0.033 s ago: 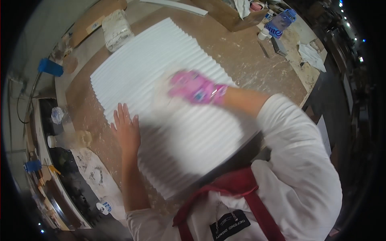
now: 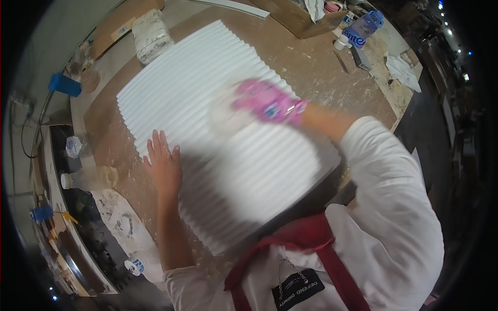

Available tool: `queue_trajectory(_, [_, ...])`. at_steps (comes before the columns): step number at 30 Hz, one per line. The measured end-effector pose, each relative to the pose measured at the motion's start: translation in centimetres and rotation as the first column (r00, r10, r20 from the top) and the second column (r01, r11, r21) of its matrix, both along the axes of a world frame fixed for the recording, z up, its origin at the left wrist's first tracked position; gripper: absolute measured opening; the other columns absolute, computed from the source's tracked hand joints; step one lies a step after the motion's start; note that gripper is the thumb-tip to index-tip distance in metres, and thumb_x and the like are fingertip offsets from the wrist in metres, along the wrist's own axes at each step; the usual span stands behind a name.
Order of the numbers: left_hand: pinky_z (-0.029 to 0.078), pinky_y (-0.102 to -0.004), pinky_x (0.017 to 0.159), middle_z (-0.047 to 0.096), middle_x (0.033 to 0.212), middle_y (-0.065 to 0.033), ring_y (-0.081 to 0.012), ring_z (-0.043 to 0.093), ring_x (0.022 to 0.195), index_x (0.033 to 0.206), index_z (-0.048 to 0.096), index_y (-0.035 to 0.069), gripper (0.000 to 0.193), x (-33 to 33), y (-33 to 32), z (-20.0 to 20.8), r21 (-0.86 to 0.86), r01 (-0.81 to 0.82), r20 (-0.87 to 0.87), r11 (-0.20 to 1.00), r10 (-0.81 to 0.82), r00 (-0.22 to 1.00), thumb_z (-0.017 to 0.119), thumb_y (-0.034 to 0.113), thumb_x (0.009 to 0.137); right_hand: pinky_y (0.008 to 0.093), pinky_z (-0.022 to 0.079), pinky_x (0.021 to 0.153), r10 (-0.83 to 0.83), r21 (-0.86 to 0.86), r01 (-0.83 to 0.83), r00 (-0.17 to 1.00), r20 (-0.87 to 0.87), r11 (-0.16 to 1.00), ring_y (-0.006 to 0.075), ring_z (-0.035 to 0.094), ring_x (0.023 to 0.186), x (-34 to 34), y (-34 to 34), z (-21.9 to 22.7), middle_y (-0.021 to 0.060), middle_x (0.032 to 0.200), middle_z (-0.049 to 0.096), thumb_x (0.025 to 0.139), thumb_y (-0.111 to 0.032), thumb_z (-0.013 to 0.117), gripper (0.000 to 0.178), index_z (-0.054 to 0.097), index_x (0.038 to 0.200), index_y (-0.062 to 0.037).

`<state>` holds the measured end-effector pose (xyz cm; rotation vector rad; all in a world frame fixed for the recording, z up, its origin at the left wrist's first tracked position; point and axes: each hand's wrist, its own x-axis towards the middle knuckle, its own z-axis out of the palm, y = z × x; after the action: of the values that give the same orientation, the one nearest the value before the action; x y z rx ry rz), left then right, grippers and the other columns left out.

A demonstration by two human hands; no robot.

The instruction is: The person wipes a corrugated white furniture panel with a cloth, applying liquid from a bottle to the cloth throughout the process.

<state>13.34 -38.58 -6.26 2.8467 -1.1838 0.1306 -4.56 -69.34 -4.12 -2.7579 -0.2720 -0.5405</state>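
A white panel with parallel ridges lies across the brown tabletop in front of me. My left hand is bare and rests with its fingers spread on the panel's left edge. In a pink patterned glove, my right hand is over the panel's right half. Motion blurs it. Under its fingers is a soft, off-white cloth pressed against the ridges; its outline is smeared. The gloved fingers bend over the cloth and partly hide it.
A plaster-smeared wrapped block sits past the panel's far left corner. A cardboard box and a blue bottle stand at the far right. Along the left side are a clear bottle and a blue plastic piece.
My gloved right hand and the cloth have shifted right and slightly away from me over the ridges. My left hand stays nearly in place.
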Motion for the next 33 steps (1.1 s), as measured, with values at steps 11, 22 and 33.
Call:
queue_trajectory(11, [0.018,-0.0567,0.113,0.027,0.158,-0.0034,-0.0291,0.025,0.144,0.149,0.032,0.015,0.057,0.2,0.0,0.5,-0.041,-0.014,-0.051,0.999,0.011,0.999,0.045,0.036,0.098,0.0399,0.049,0.093,-0.054,-0.055,0.047,0.989,-0.136,0.997,0.0292,0.055,0.118,8.4,6.6,3.9,0.0109,0.114,0.064,0.083,-0.03,0.065,0.03,0.067,0.111,-0.0204])
queue_trajectory(22, [0.015,-0.0565,0.115,0.024,0.159,-0.0058,-0.0308,0.02,0.146,0.15,0.032,0.013,0.057,-0.5,-1.2,2.0,-0.041,-0.046,-0.149,0.998,0.04,0.988,0.046,0.032,0.098,0.0313,0.049,0.09,-0.636,0.11,0.744,0.629,-0.446,0.659,0.0249,0.064,0.097,-2.9,-18.7,2.1,0.0137,0.107,0.067,0.09,-0.02,0.062,0.036,0.059,0.123,-0.0056])
queue_trajectory(33, [0.047,-0.0328,0.082,0.06,0.113,-0.0103,-0.0236,0.058,0.097,0.117,0.058,0.001,0.03,-8.6,-11.8,7.8,-0.462,-0.837,-0.685,0.293,-0.717,0.127,0.057,0.007,0.088,0.0297,0.045,0.092,0.051,0.845,0.215,0.96,-0.274,0.49,0.0158,0.052,0.11,-0.4,6.7,8.2,0.0067,0.127,0.053,0.097,-0.029,0.055,0.059,0.034,0.144,-0.0002])
